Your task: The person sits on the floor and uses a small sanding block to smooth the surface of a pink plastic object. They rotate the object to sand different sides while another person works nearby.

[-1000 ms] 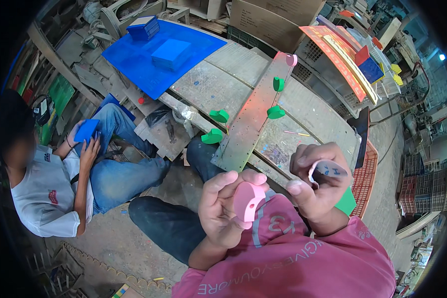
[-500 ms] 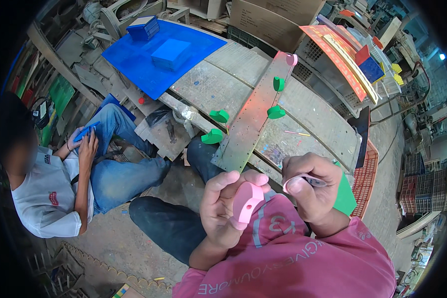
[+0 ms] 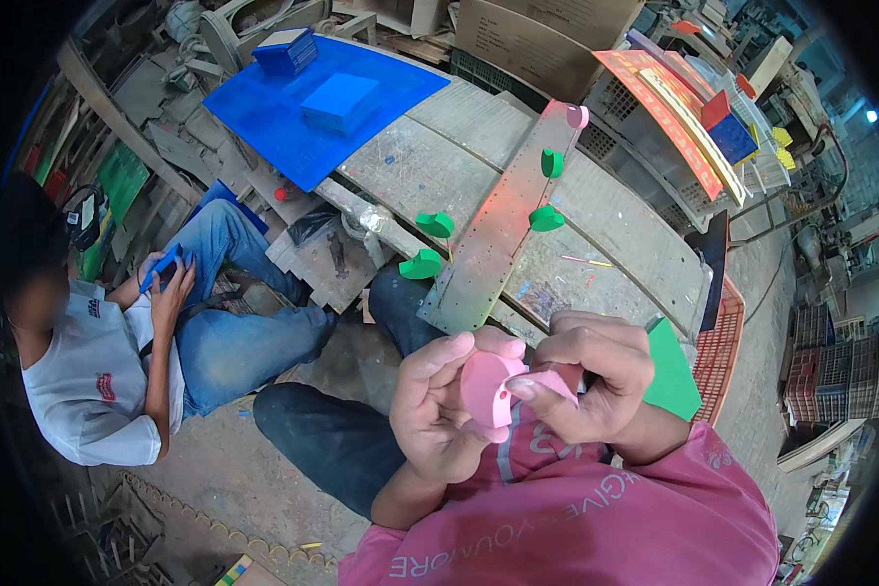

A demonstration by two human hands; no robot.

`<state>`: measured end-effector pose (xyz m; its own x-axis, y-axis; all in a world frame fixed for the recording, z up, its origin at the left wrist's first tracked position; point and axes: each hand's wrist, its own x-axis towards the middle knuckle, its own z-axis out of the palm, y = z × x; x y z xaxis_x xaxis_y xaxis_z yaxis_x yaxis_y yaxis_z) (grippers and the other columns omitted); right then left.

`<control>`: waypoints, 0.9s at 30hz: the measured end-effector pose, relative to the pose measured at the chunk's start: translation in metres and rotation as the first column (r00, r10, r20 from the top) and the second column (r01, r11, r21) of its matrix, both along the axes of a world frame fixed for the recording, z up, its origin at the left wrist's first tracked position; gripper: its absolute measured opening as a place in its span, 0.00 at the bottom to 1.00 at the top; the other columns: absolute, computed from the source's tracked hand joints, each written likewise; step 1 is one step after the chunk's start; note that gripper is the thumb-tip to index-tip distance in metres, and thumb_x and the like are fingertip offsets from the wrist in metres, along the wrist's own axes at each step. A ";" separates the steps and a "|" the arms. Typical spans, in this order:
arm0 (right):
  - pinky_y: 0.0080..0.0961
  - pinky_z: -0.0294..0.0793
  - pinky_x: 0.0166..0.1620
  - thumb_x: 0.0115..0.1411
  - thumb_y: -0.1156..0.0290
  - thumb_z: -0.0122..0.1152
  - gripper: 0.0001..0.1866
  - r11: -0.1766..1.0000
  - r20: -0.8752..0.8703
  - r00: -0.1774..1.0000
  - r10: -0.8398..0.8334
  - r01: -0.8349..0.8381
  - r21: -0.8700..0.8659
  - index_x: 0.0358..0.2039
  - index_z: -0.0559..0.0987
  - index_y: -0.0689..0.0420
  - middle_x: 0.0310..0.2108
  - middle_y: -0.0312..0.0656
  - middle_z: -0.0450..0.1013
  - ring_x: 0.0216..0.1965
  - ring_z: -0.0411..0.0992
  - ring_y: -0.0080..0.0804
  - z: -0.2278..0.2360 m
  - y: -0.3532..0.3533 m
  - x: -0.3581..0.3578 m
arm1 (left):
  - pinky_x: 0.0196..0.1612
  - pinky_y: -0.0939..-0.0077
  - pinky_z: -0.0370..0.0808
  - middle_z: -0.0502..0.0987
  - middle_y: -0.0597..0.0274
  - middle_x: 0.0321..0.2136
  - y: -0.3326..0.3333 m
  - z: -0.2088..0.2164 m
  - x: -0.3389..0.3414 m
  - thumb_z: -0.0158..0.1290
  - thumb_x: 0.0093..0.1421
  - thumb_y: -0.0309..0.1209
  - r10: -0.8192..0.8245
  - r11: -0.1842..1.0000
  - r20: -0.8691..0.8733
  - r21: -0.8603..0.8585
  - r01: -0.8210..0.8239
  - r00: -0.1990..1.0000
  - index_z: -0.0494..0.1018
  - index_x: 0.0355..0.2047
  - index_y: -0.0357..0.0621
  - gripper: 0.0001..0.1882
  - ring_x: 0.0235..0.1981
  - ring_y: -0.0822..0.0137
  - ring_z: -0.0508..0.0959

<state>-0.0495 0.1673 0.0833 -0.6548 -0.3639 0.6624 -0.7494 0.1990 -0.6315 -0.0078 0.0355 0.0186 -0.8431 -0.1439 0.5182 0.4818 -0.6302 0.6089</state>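
My left hand (image 3: pixel 428 415) is closed around a pink block (image 3: pixel 482 386) with rounded sides and a small hole in its edge. Between the thumb and fingers of my right hand (image 3: pixel 604 376) is a thin, bent pinkish sheet that looks like sandpaper (image 3: pixel 563 381). That sheet meets the block's edge beside the hole, with my right thumb over part of it. Both hands are in front of my chest, just off the near end of a long perforated board (image 3: pixel 493 230). Green pieces (image 3: pixel 546 219) and a pink piece (image 3: pixel 577 116) stick out along that board.
The board lies on a worn wooden bench (image 3: pixel 615 220). Stacked blue blocks (image 3: pixel 340 104) rest on a blue sheet (image 3: pixel 264 122) at the far left. A co-worker (image 3: pixel 98 381) sits at left, handling a blue piece (image 3: pixel 162 266). A red crate (image 3: pixel 723 347) stands at right, beside a green panel (image 3: pixel 671 371).
My right hand has moved left, bringing the sandpaper against the pink block. The block has turned in my left hand, showing more of its rounded face. The co-worker's blue piece has tilted.
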 end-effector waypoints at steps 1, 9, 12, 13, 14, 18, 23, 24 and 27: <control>0.18 0.57 0.15 0.44 0.75 0.68 0.10 1.000 0.042 0.999 0.011 -0.012 0.016 0.20 0.74 0.64 0.12 0.40 0.67 0.11 0.63 0.24 0.001 0.001 0.000 | 0.48 0.71 0.71 0.68 0.37 0.47 -0.001 0.000 -0.001 0.58 0.55 0.26 0.001 1.000 -0.002 -0.018 -0.001 1.000 0.53 0.57 0.35 0.34 0.46 0.61 0.73; 0.16 0.59 0.17 0.47 0.76 0.67 0.07 0.983 0.504 0.846 0.173 -0.178 -0.039 0.19 0.75 0.62 0.12 0.37 0.66 0.13 0.63 0.19 0.009 0.005 0.009 | 0.47 0.69 0.71 0.68 0.36 0.47 -0.002 0.001 -0.003 0.56 0.55 0.26 -0.033 0.998 -0.027 -0.055 0.031 0.999 0.54 0.57 0.33 0.32 0.45 0.59 0.74; 0.16 0.57 0.19 0.49 0.76 0.66 0.07 0.965 0.624 0.746 0.233 -0.256 -0.054 0.20 0.75 0.62 0.12 0.34 0.64 0.14 0.60 0.15 0.010 0.012 0.009 | 0.47 0.69 0.71 0.68 0.37 0.47 -0.002 0.001 -0.004 0.56 0.56 0.25 -0.052 0.997 -0.057 -0.061 0.048 0.997 0.54 0.56 0.33 0.32 0.45 0.59 0.73; 0.15 0.57 0.19 0.49 0.76 0.66 0.07 0.962 0.639 0.729 0.246 -0.263 -0.070 0.20 0.75 0.62 0.12 0.34 0.64 0.15 0.59 0.15 0.010 0.014 0.008 | 0.47 0.69 0.71 0.68 0.37 0.47 -0.001 0.001 -0.003 0.56 0.55 0.25 -0.057 0.996 -0.047 -0.064 0.054 0.997 0.53 0.56 0.33 0.32 0.46 0.59 0.73; 0.15 0.57 0.19 0.49 0.76 0.65 0.07 0.958 0.653 0.711 0.261 -0.272 -0.087 0.20 0.75 0.61 0.12 0.33 0.64 0.15 0.59 0.14 0.012 0.015 0.007 | 0.48 0.69 0.71 0.68 0.37 0.47 -0.001 0.002 -0.003 0.56 0.55 0.25 -0.062 0.996 -0.037 -0.068 0.060 0.997 0.53 0.56 0.33 0.32 0.46 0.58 0.73; 0.15 0.55 0.18 0.50 0.76 0.65 0.07 0.965 0.671 0.694 0.262 -0.187 -0.183 0.20 0.76 0.61 0.12 0.33 0.64 0.15 0.58 0.14 0.012 0.016 0.007 | 0.48 0.69 0.71 0.67 0.37 0.47 -0.002 0.002 -0.004 0.57 0.55 0.25 -0.077 0.994 -0.047 -0.084 0.073 0.996 0.53 0.57 0.33 0.33 0.47 0.58 0.73; 0.15 0.53 0.17 0.50 0.75 0.66 0.08 0.998 0.354 0.933 0.057 -0.039 -0.059 0.19 0.76 0.60 0.11 0.32 0.63 0.13 0.57 0.15 0.000 0.006 0.010 | 0.49 0.70 0.71 0.67 0.37 0.48 -0.001 0.001 -0.003 0.58 0.54 0.24 -0.082 0.995 -0.027 -0.062 0.080 0.996 0.52 0.57 0.33 0.34 0.48 0.59 0.73; 0.15 0.52 0.17 0.50 0.74 0.66 0.08 0.997 0.301 0.953 0.041 -0.021 -0.069 0.19 0.76 0.60 0.11 0.32 0.62 0.13 0.57 0.15 -0.002 0.005 0.010 | 0.49 0.70 0.71 0.67 0.38 0.48 -0.001 0.002 -0.003 0.58 0.53 0.23 -0.081 0.995 -0.023 -0.065 0.079 0.996 0.52 0.57 0.34 0.34 0.48 0.59 0.73; 0.16 0.52 0.17 0.49 0.74 0.66 0.08 0.994 0.451 0.886 0.107 -0.110 -0.019 0.19 0.76 0.60 0.11 0.32 0.62 0.13 0.57 0.14 0.003 0.007 0.009 | 0.49 0.71 0.72 0.67 0.38 0.49 -0.003 0.001 -0.003 0.58 0.53 0.23 -0.074 0.994 -0.016 -0.081 0.072 0.997 0.52 0.57 0.33 0.34 0.48 0.59 0.73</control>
<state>-0.0405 0.1747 0.0867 -0.8382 -0.4533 0.3032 -0.4021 0.1381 -0.9051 -0.0109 0.0321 0.0194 -0.8396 -0.0399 0.5418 0.4485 -0.6137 0.6498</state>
